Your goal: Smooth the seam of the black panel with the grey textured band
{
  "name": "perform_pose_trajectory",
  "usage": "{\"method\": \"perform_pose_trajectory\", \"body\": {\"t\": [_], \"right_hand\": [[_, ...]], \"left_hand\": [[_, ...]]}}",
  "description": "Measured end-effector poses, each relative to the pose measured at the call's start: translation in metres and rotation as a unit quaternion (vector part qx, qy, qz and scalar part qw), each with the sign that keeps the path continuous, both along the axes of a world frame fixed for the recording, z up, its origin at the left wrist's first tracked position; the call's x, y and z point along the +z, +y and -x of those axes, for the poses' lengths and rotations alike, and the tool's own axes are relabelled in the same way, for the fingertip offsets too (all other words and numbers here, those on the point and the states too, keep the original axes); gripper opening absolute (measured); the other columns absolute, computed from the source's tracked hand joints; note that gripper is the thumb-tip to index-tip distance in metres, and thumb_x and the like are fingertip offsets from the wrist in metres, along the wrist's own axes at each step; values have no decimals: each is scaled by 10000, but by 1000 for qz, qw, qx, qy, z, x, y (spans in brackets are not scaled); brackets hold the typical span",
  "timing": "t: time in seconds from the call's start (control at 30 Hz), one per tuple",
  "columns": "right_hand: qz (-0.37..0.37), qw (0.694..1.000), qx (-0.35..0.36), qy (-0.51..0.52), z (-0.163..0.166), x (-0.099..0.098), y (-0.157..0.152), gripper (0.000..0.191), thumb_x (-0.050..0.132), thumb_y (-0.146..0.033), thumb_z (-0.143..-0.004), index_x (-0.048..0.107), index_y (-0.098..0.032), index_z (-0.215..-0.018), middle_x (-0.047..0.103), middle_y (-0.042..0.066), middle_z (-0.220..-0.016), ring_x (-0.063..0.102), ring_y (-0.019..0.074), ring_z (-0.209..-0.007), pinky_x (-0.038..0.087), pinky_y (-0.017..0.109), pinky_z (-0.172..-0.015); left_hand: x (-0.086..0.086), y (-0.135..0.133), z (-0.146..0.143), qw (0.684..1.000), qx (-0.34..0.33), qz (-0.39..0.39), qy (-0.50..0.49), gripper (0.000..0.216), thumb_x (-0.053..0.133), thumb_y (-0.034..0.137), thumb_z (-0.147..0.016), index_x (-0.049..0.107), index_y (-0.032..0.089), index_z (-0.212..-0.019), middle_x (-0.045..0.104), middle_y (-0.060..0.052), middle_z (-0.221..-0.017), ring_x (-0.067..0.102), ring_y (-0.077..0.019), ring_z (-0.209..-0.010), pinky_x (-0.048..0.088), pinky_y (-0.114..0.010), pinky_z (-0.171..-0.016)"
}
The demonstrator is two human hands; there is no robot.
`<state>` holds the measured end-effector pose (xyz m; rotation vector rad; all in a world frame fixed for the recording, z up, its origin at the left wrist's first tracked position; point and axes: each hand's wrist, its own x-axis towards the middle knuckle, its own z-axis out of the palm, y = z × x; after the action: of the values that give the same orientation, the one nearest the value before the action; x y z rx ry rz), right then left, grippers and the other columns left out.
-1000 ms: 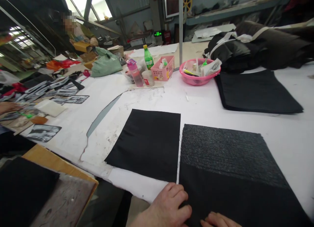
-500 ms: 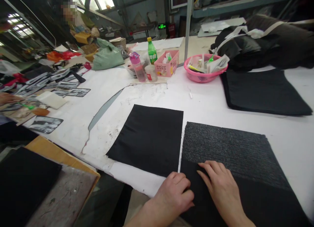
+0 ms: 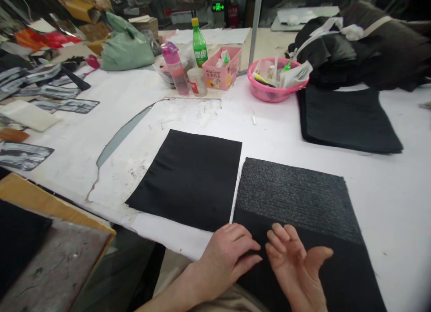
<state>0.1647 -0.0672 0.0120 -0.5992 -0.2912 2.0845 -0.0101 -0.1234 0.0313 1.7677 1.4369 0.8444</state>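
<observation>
Over the near left edge of a black piece (image 3: 346,267) is my left hand (image 3: 229,256), its thumb and forefinger apart with nothing visible between them. My right hand (image 3: 291,262) is beside it above the same piece, palm turned up, fingers loosely curled and thumb stretched out to the right; it holds nothing I can see. The far part of this piece is a ribbed dark-grey band (image 3: 296,195); whether it is one sheet or two layers I cannot tell. Left of it, across a narrow gap, lies a smooth black fabric square (image 3: 188,177).
A stack of black sheets (image 3: 343,119) lies at the right, a dark bundle (image 3: 363,51) behind it. Farther back stand a pink basin (image 3: 276,94), a pink box (image 3: 222,69), a green bottle (image 3: 199,42) and a purple-lidded bottle (image 3: 177,69). A wooden board (image 3: 54,208) sits at the left.
My right hand has lifted from the black piece and rolled palm up, thumb swung out. My left hand's thumb and forefinger have spread. The view has shifted right and down.
</observation>
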Motion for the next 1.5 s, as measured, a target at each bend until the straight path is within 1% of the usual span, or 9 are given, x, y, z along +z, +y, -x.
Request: {"method": "perform_pose_trajectory", "body": {"t": [0.03, 0.1, 0.2, 0.33, 0.63, 0.87, 1.2, 1.3, 1.5], "right_hand": [[67, 993, -13, 96, 3, 2, -3, 473, 803, -588, -751, 544, -200, -829, 485, -27, -787, 498, 98, -666, 507, 195, -586], [152, 959, -36, 236, 8, 4, -7, 384, 797, -439, -818, 504, -193, -789, 475, -47, -743, 488, 71, -639, 492, 152, -577], [183, 921, -33, 341, 12, 4, -11, 365, 802, -314, -824, 468, -192, -742, 473, -53, -726, 475, 73, -618, 473, 146, -544], [194, 902, -16, 385, 12, 2, -12, 388, 805, -315, -807, 449, -194, -710, 453, -51, -708, 457, 89, -606, 455, 163, -516], [193, 889, -1, 415, 17, 3, -12, 396, 796, -351, -802, 445, -192, -713, 449, -56, -713, 451, 85, -610, 452, 153, -520], [179, 896, 8, 405, 20, 2, -14, 389, 786, -374, -811, 456, -186, -727, 462, -62, -721, 466, 71, -619, 466, 132, -539], [197, 923, -10, 329, 22, 12, -13, 394, 834, -233, -789, 448, -195, -720, 462, -65, -703, 468, 58, -595, 469, 114, -525], [180, 942, -22, 283, 25, 11, -16, 376, 820, -260, -819, 455, -197, -748, 469, -68, -713, 474, 48, -597, 474, 104, -528], [144, 984, -12, 107, 28, 9, -20, 448, 820, -429, -810, 439, -202, -750, 411, -58, -725, 464, 84, -641, 541, 231, -729]], "left_hand": [[3, 1, -2, 999, 8, 6, -37, 126, 625, 279, -915, 611, 185, -997, 621, -23, -958, 559, -154, -898, 409, -282, -792], [8, 3, -7, 995, 16, 22, -97, 138, 634, 301, -909, 603, 171, -945, 618, -19, -916, 561, -140, -857, 414, -259, -775], [10, 4, -12, 987, 27, 56, -147, 176, 655, 316, -892, 575, 161, -875, 596, -9, -857, 547, -124, -799, 412, -235, -733], [9, 3, -14, 983, 37, 66, -170, 183, 669, 298, -880, 552, 160, -851, 579, -2, -844, 532, -115, -780, 401, -223, -721], [9, 2, -11, 979, 50, 69, -184, 198, 695, 284, -857, 541, 162, -832, 561, 13, -817, 525, -108, -769, 387, -215, -710], [5, 0, -12, 969, 70, 92, -218, 236, 720, 327, -836, 549, 165, -833, 559, 16, -816, 532, -105, -757, 403, -207, -698], [11, 0, -11, 969, 74, 86, -221, 237, 711, 359, -842, 581, 160, -848, 561, -1, -827, 524, -117, -760, 423, -230, -708], [14, 1, -12, 968, 86, 74, -223, 235, 715, 366, -840, 606, 159, -860, 554, -1, -822, 519, -113, -756, 420, -229, -703], [14, 4, -12, 963, 120, 42, -237, 121, 702, 273, -855, 651, 168, -887, 565, -1, -829, 533, -107, -759, 427, -218, -695]]}}
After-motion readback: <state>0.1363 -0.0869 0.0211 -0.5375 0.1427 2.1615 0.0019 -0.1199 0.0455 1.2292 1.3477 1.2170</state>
